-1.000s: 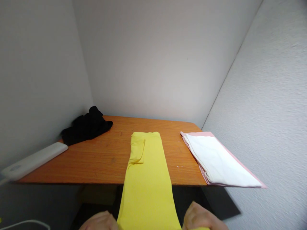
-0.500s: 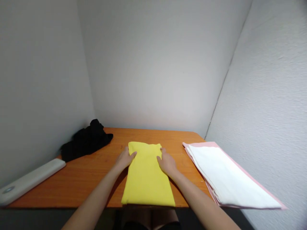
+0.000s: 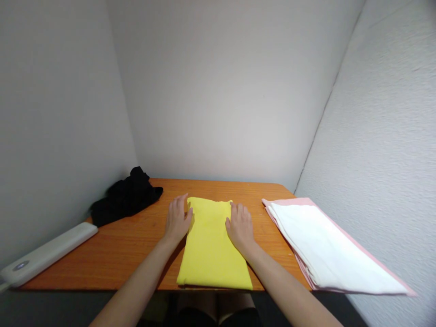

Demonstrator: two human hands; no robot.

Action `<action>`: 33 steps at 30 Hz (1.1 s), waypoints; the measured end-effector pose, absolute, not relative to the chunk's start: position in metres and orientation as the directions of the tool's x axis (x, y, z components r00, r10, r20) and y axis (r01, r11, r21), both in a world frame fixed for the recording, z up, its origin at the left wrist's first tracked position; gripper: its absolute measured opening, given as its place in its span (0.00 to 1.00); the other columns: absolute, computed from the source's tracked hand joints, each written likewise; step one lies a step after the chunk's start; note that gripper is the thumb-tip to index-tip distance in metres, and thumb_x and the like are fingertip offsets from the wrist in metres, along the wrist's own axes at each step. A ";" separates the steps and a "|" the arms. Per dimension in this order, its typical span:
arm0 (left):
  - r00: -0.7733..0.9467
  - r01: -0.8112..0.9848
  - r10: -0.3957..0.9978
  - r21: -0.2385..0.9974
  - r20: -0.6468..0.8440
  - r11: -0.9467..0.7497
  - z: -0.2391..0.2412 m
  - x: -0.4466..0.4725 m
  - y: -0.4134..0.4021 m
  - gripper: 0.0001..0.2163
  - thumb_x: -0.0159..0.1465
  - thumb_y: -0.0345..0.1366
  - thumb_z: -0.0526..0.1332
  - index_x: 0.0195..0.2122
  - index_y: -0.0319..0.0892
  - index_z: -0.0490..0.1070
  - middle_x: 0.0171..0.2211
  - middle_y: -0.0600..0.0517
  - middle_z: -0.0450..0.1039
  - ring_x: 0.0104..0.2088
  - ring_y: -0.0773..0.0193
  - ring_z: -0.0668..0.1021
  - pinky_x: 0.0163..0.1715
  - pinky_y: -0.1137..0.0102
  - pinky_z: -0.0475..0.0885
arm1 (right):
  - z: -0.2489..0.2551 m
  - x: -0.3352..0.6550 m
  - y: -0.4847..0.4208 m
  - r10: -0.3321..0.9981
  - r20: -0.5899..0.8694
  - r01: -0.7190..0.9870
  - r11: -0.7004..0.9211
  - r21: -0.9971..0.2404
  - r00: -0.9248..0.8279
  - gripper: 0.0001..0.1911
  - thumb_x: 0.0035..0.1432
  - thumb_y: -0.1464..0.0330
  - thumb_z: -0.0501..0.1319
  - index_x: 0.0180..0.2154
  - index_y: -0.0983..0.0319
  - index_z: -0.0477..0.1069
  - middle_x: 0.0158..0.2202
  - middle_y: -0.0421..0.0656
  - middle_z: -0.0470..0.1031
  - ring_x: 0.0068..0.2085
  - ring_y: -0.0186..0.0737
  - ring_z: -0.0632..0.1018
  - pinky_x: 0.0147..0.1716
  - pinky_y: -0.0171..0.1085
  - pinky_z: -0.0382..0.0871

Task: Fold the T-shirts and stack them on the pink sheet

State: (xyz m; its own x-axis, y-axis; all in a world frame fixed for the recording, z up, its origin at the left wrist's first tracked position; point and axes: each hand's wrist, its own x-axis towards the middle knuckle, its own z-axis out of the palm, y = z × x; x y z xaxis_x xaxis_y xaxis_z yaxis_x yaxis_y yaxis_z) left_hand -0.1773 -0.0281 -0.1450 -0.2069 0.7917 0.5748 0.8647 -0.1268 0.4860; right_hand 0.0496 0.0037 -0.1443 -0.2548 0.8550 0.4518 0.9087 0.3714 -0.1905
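A folded yellow cloth (image 3: 211, 245) lies flat on the wooden table (image 3: 136, 254), its near end close to the front edge. Along its left side is my left hand (image 3: 177, 219), fingers stretched forward, the thumb at the cloth's edge. My right hand (image 3: 240, 227) rests at the cloth's upper right side, fingers extended and the thumb on the yellow fabric. Neither hand grasps the cloth.
Folded white cloth (image 3: 327, 245) on top of pink cloth (image 3: 301, 201) lies at the right, reaching the front edge. A crumpled black cloth (image 3: 127, 197) sits at the back left. Nearer is a long white device (image 3: 54, 252). Walls close in the table's back and sides.
Both hands have gone from curling round the cloth's sides to lying with fingers stretched forward. The whole view has shifted slightly; the cloth keeps its shape.
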 end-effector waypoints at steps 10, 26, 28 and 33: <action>0.176 0.952 0.961 0.213 0.212 -0.221 -0.162 -0.161 -0.025 0.30 0.68 0.50 0.46 0.69 0.45 0.47 0.71 0.48 0.35 0.70 0.53 0.40 0.66 0.49 0.42 | -0.158 0.046 0.004 0.814 0.162 0.786 0.581 -0.212 -0.558 0.44 0.63 0.42 0.42 0.68 0.67 0.50 0.70 0.51 0.41 0.69 0.56 0.41 0.65 0.54 0.37; 0.225 0.974 0.932 -0.103 0.284 -0.203 -0.136 -0.151 -0.033 0.27 0.66 0.53 0.46 0.56 0.39 0.68 0.57 0.36 0.68 0.57 0.43 0.69 0.56 0.53 0.59 | -0.146 0.057 -0.009 0.756 0.115 0.720 0.651 -0.240 -0.645 0.47 0.62 0.41 0.45 0.68 0.66 0.45 0.70 0.52 0.37 0.69 0.55 0.38 0.66 0.55 0.36; 0.219 0.969 0.937 -0.172 0.273 -0.176 -0.124 -0.147 -0.027 0.25 0.67 0.52 0.44 0.46 0.39 0.72 0.44 0.37 0.76 0.45 0.44 0.75 0.46 0.55 0.65 | -0.144 0.062 -0.013 0.726 0.121 0.688 0.682 -0.247 -0.677 0.47 0.62 0.40 0.45 0.69 0.66 0.45 0.70 0.51 0.38 0.69 0.54 0.39 0.66 0.55 0.37; 0.207 0.954 0.917 -0.276 0.341 -0.113 -0.118 -0.136 -0.012 0.20 0.67 0.44 0.44 0.38 0.38 0.73 0.37 0.37 0.75 0.40 0.44 0.75 0.40 0.56 0.64 | -0.143 0.070 -0.023 0.701 0.139 0.661 0.709 -0.245 -0.700 0.47 0.62 0.40 0.45 0.68 0.65 0.45 0.70 0.52 0.39 0.69 0.54 0.40 0.66 0.55 0.38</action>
State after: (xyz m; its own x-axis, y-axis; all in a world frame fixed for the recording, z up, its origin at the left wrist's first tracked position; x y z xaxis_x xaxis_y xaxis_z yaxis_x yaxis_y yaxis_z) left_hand -0.1365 -0.0122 -0.1176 0.2073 0.9171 0.3405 0.9544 -0.1131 -0.2764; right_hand 0.0696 -0.0229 -0.1433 -0.6999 0.7005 0.1393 0.6611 0.7092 -0.2449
